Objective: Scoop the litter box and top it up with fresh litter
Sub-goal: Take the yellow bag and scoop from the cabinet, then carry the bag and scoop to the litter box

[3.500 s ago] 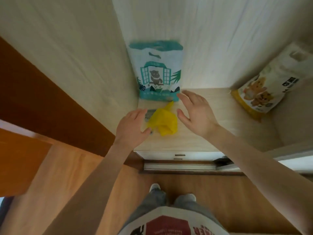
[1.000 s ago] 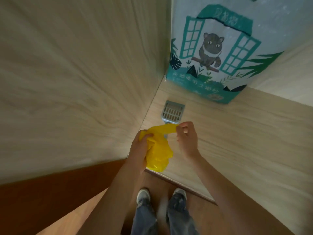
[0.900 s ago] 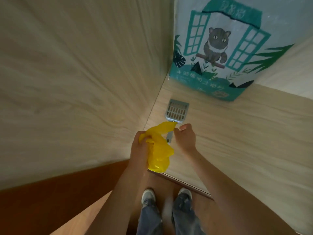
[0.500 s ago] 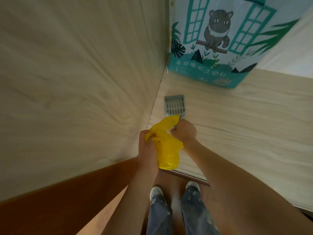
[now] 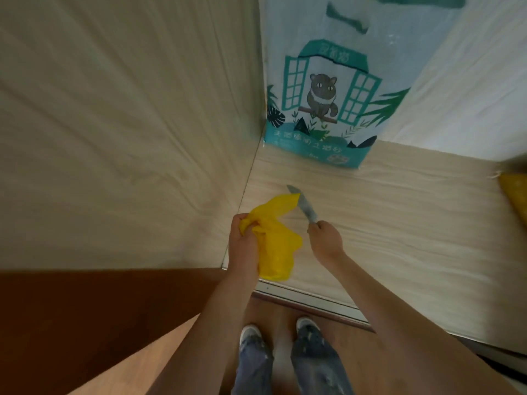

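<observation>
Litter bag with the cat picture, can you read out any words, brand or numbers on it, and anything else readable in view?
Litter bag, arch above the window: characters, too blurred to read.
Litter bag, teal band at the bottom: a line of white characters, too blurred to read.
Yellow bag in the left hand: no print visible.
Scoop in the right hand: none visible.

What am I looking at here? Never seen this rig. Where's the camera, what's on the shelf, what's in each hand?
There is no robot here: a person works with two bare hands. The single picture comes from a wide-angle camera on the person's head, looking forward and down, so you see their arms, jeans and shoes. The left hand grips a crumpled yellow plastic bag. The right hand holds a grey litter scoop by its handle, tilted on edge above a pale wooden shelf. At the back corner stands a teal and white cat litter bag printed with a cat at a window. A yellow package peeks in at the right edge.
</observation>
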A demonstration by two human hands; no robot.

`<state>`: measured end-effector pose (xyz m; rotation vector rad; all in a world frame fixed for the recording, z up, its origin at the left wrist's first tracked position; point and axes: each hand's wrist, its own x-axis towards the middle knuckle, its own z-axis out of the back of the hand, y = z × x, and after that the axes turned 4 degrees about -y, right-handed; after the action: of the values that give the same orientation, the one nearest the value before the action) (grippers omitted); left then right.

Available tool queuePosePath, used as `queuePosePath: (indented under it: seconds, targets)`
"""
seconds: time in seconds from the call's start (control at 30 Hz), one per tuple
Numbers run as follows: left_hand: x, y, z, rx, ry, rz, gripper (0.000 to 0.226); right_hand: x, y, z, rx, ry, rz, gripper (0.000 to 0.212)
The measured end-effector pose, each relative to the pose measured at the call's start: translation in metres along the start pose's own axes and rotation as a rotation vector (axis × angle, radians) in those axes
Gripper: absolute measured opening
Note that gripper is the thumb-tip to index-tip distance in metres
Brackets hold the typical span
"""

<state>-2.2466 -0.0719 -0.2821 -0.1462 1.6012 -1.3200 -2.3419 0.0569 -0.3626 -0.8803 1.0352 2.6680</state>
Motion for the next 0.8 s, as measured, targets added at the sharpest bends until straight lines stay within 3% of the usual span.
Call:
queuePosePath:
  seconds: [0.1,0.17,0.23,0.33,0.4,0.47,0.6,0.67,0.8]
  targets:
    - [-0.014,-0.008,0.001,-0.070,0.051,0.024,0.023,-0.018,0.016,0.032,0.709,0.179,-0.425,0.030]
    - [-0.034,-0.022,-0.002,-0.148,0.070,0.031,0.025,-0.037,0.024,0.056,0.957,0.346,-0.500,0.026]
    - [-0.054,-0.034,-0.004,-0.072,0.005,-0.040,0.017,-0.057,0.032,0.081,1.048,0.470,-0.466,0.023]
    - [-0.084,-0.049,-0.002,-0.064,-0.108,-0.105,0.019,-0.093,0.045,0.114,1.042,0.547,-0.335,0.025]
    - [-0.110,-0.062,0.000,-0.167,-0.056,-0.109,0.014,-0.119,0.052,0.136,1.033,0.578,-0.239,0.030]
    - [-0.132,-0.071,0.003,-0.316,-0.019,-0.095,0.033,-0.145,0.057,0.158,1.013,0.607,-0.154,0.034]
    - [-0.183,-0.092,0.005,-0.398,-0.074,-0.215,0.006,-0.197,0.065,0.193,0.854,0.618,0.069,0.037]
    - [-0.206,-0.100,0.013,-0.397,-0.097,-0.265,0.018,-0.224,0.068,0.206,0.776,0.623,0.178,0.037]
    - [-0.251,-0.099,0.041,-0.473,-0.120,-0.345,0.012,-0.272,0.074,0.221,0.604,0.688,0.249,0.035]
